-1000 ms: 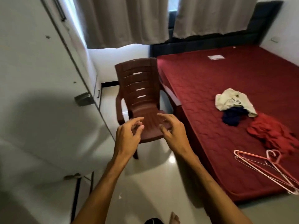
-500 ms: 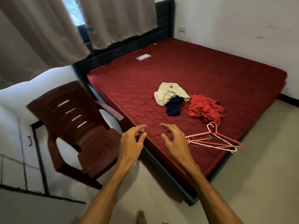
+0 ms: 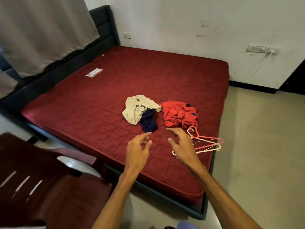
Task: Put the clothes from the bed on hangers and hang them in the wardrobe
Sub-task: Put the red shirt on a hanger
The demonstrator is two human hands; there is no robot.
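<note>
Three crumpled garments lie on the dark red mattress [image 3: 102, 103]: a cream shirt with print [image 3: 137, 108], a navy garment [image 3: 148, 123] partly under it, and a red garment [image 3: 179, 114] to their right. Pink hangers [image 3: 206, 142] lie just below the red garment near the bed's front edge. My left hand [image 3: 137, 150] and my right hand [image 3: 182, 144] hover side by side above the mattress, just short of the clothes, fingers loosely spread and holding nothing. My right hand covers part of the hangers. No wardrobe is in view.
A dark red plastic chair [image 3: 46, 187] stands at the lower left against the bed's side. Grey curtains [image 3: 41, 33] hang at the upper left. A small white packet [image 3: 94, 72] lies far up the mattress. Beige floor [image 3: 257, 154] runs along the right.
The view has swung right from the wardrobe door and chair to the bed. Both hands now hang over the mattress near the clothes, still empty.
</note>
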